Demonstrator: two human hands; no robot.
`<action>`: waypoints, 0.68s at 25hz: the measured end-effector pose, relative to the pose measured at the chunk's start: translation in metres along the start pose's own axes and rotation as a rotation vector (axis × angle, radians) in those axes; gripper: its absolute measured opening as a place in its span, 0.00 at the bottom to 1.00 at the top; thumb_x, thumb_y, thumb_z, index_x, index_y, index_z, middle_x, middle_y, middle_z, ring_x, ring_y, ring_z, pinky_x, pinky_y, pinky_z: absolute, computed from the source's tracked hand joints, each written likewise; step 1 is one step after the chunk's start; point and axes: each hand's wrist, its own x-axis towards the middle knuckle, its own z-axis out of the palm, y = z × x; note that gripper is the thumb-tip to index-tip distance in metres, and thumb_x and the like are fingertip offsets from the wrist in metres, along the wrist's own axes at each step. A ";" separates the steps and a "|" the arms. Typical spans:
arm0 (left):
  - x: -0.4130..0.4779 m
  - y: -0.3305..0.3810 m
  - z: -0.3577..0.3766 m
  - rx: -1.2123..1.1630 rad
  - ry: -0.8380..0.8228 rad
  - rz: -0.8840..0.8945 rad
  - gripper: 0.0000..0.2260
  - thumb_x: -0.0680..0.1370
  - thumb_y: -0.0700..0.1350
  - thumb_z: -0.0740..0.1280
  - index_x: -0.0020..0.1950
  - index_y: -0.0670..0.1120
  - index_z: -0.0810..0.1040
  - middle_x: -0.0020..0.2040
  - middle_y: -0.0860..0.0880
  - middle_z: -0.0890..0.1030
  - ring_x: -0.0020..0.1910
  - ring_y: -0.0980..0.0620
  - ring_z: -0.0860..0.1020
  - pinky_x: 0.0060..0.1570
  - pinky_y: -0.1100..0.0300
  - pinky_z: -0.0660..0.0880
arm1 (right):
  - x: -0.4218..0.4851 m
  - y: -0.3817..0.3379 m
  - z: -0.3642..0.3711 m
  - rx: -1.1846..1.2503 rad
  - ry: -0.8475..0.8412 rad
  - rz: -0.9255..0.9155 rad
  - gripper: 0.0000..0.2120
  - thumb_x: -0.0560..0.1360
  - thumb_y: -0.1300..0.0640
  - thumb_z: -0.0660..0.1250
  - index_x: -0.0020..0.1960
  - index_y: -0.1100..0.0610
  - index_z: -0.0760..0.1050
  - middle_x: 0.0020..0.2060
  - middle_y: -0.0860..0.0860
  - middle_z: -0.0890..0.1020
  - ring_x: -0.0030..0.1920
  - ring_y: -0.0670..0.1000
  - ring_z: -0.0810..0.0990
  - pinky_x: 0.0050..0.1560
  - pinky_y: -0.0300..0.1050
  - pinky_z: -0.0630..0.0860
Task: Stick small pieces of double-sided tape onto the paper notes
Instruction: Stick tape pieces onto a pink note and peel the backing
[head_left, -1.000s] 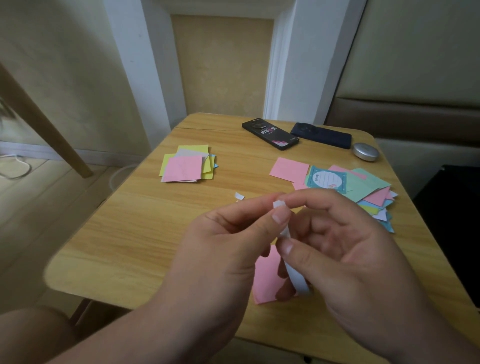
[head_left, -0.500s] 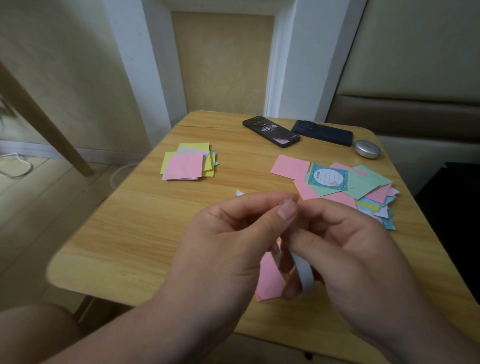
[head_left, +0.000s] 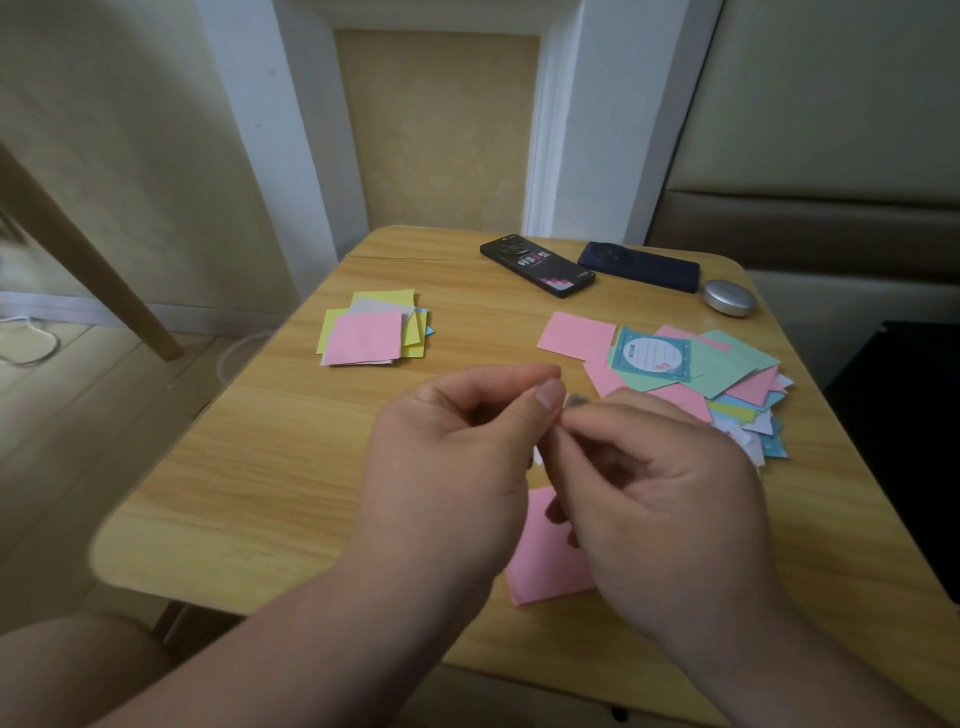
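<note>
My left hand (head_left: 457, 467) and my right hand (head_left: 660, 483) meet fingertip to fingertip over the middle of the wooden table (head_left: 270, 467). Both pinch a strip of white double-sided tape (head_left: 538, 457), of which only a small bit shows between them. A pink paper note (head_left: 545, 561) lies on the table under my hands, partly covered. A neat stack of pink and yellow notes (head_left: 371, 332) lies at the left. A loose pile of pink, green and blue notes (head_left: 691, 374) spreads at the right.
Two dark phones (head_left: 537, 265) (head_left: 641, 267) and a small round silver case (head_left: 729, 297) lie along the table's far edge. A slanted wooden leg (head_left: 93, 260) stands at the left over the floor. A padded wall panel rises at the right.
My hands have closed in on each other and the tape strip that hung below my right fingers is now almost hidden. The view has shifted slightly.
</note>
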 end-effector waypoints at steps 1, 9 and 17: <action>0.002 -0.001 0.002 0.006 0.011 -0.015 0.04 0.74 0.37 0.74 0.41 0.44 0.86 0.32 0.50 0.83 0.30 0.58 0.77 0.33 0.66 0.75 | 0.002 0.004 0.001 -0.124 0.008 -0.098 0.08 0.77 0.61 0.70 0.40 0.53 0.83 0.32 0.46 0.77 0.33 0.46 0.77 0.31 0.40 0.72; 0.063 0.013 -0.029 -0.148 0.057 -0.142 0.03 0.74 0.38 0.74 0.46 0.42 0.85 0.37 0.50 0.80 0.30 0.57 0.72 0.33 0.63 0.71 | -0.013 -0.003 -0.010 -0.398 -0.159 -0.243 0.06 0.74 0.60 0.71 0.38 0.53 0.80 0.35 0.48 0.76 0.35 0.50 0.74 0.35 0.49 0.73; 0.015 0.019 -0.046 0.031 -0.172 -0.095 0.06 0.63 0.41 0.74 0.39 0.45 0.87 0.41 0.46 0.86 0.40 0.50 0.84 0.43 0.59 0.80 | 0.003 0.033 -0.055 -0.488 -0.155 0.055 0.03 0.70 0.58 0.76 0.44 0.55 0.85 0.29 0.43 0.76 0.39 0.45 0.75 0.37 0.26 0.66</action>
